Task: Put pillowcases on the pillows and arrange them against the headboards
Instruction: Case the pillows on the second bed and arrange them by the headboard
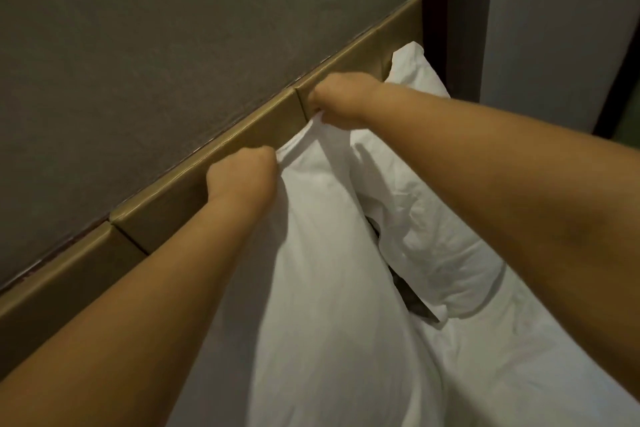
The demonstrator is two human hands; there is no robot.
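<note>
Against the tan headboard [214, 152], I saw my left hand [242, 173] and right hand [341, 99] both clenched on the white pillowcase [322, 253] top edge, its cloth hanging below the fingers; no writing was legible.

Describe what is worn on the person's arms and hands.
Nothing shows on them. Both forearms are bare up to the frame edge, with no sleeves in view. The left hand and right hand wear no gloves, and no watch, bracelet or ring is visible, though the fingers are mostly hidden.

Grey wall [156, 45], dark post [462, 10], perhaps doorframe.
</note>
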